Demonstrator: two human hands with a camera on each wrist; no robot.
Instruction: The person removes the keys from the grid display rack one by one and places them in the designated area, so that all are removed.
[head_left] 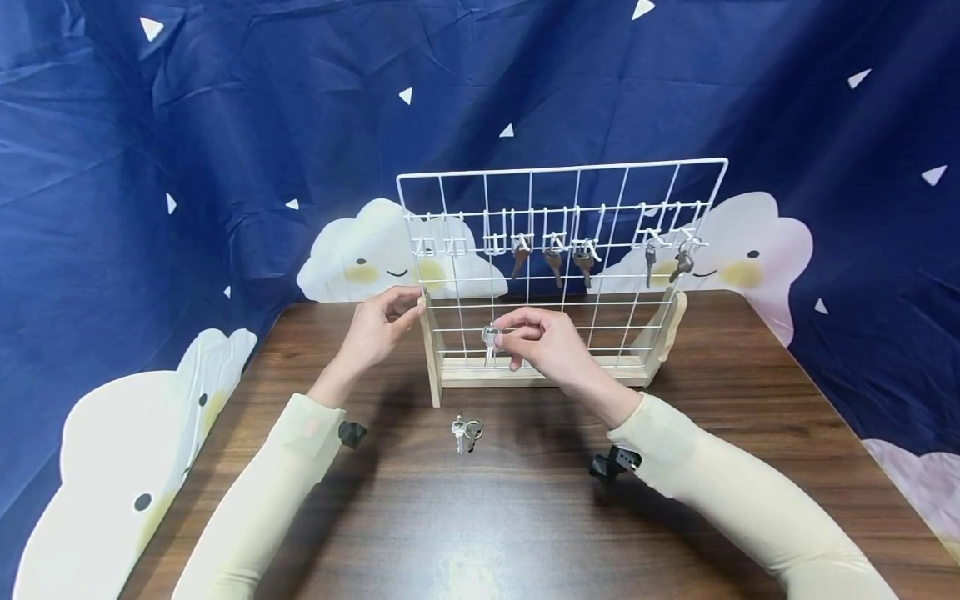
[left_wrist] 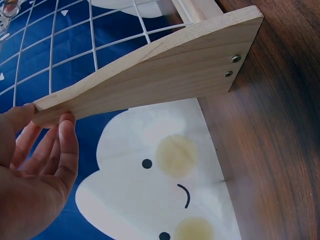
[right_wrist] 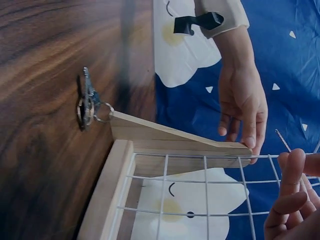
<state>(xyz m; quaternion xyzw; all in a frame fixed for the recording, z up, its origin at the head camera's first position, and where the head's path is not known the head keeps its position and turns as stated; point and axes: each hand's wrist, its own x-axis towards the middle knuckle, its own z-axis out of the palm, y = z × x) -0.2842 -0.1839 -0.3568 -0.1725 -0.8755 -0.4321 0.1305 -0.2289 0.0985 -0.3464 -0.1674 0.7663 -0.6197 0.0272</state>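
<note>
Blue cloth [head_left: 300,100] backs a brown table [head_left: 600,517] with a wire rack [head_left: 468,375] toward its far side. The left hand [head_left: 378,325] pinches the left panel [head_left: 432,358] between thumb and fingers; the right hand [head_left: 551,342] pinches a silver key [head_left: 489,337] before the lower mesh. Loose keys [head_left: 461,435] lie nearer; hung keys [head_left: 583,258] dangle above, rightward.

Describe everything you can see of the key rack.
The key rack has a metallic-looking white wire grid between two pale wooden side pieces joined by a wooden base bar; two screw heads show on the left piece. It stands upright on the table. White hooks line the grid; keys hang from some. The left hand pinches the left piece's top.
</note>
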